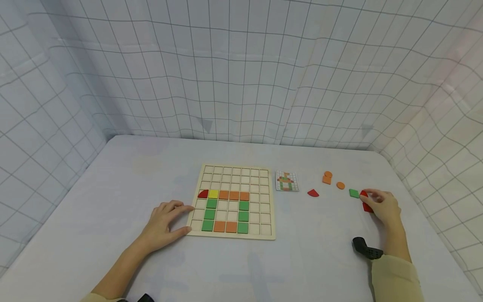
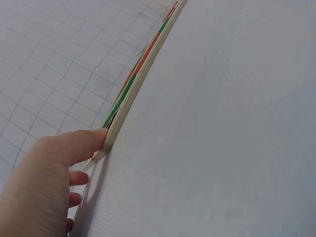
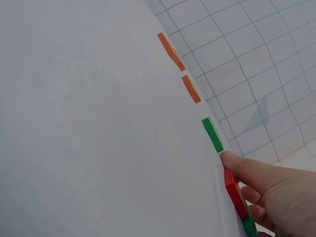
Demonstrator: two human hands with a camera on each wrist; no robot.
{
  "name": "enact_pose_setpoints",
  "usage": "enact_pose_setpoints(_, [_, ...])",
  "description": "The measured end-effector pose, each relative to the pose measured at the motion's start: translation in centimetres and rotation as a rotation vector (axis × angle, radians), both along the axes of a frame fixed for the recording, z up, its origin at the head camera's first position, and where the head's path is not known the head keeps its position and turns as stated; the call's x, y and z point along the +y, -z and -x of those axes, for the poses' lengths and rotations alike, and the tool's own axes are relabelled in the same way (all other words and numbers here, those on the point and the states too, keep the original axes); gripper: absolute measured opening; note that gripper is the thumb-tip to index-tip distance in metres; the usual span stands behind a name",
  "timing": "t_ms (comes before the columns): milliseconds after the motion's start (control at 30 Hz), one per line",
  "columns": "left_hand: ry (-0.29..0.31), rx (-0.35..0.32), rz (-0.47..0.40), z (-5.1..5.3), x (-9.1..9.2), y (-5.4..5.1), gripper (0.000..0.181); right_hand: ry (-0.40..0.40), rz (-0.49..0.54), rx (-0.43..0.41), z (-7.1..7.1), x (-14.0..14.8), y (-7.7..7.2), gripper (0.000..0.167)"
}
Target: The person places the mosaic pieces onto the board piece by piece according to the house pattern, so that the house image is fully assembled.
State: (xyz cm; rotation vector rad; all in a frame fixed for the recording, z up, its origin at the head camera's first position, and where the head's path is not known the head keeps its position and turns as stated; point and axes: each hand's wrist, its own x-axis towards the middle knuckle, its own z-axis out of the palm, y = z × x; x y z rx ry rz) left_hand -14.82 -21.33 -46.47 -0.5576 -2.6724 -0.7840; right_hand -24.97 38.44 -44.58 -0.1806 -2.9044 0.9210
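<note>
The left hand (image 1: 163, 222) rests at the left edge of a pale wooden grid board (image 1: 260, 237), its thumb and index finger touching the rim near the lower corner. Several green, orange, yellow and red tiles lie in the board's squares, including a red quarter-circle tile (image 1: 203, 193) at the left. On the right of the table, the right hand (image 1: 385, 208) pinches a red tile (image 1: 364, 193) between thumb and fingers, partly hidden by them. Another red tile (image 3: 236, 195) lies beneath that hand. A green tile (image 1: 354, 193) lies just left of the fingertips.
A small pattern card (image 1: 287, 181) lies right of the board. Beyond it are a red quarter-circle tile (image 1: 313, 193), an orange square tile (image 1: 326, 180), and orange round tiles (image 1: 341, 185). A gridded white curtain (image 1: 241, 84) surrounds the table.
</note>
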Motion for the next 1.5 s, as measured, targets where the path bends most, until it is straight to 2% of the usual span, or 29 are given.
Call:
enact_pose_setpoints(167, [-0.002,-0.002,0.002,0.0,0.0,0.1,0.046,-0.005,-0.010,0.018,0.1,0.0,0.2,0.046])
enact_pose_setpoints(333, [-0.004,-0.006,-0.002,0.0,0.0,0.1,0.046,0.007,0.027,0.053,0.0,-0.1,-0.1,0.051])
enact_pose_setpoints(500, [-0.006,-0.008,0.002,0.0,0.0,0.1,0.046,-0.015,0.033,0.168,0.3,-1.2,-1.1,0.046])
enact_pose_setpoints(667, [-0.005,-0.013,0.000,0.0,0.0,0.1,0.045,-0.054,0.049,0.272,0.9,-3.6,-2.4,0.040])
enact_pose_setpoints(833, [-0.004,-0.009,-0.001,0.0,0.0,0.1,0.045,-0.134,0.058,0.314,1.5,-6.6,-3.2,0.037])
enact_pose_setpoints(1067, [0.000,-0.002,-0.001,0.0,0.0,0.1,0.046,-0.277,0.089,0.382,2.5,-10.8,-3.2,0.029])
enact_pose_setpoints(1267, [-0.002,-0.003,0.000,0.0,0.0,0.1,0.046,-0.359,0.125,0.385,2.8,-14.3,-3.3,0.028])
enact_pose_setpoints(1500, [0.000,0.000,0.000,0.0,0.0,0.1,0.046,-0.451,0.099,0.374,2.8,-18.0,-3.3,0.030])
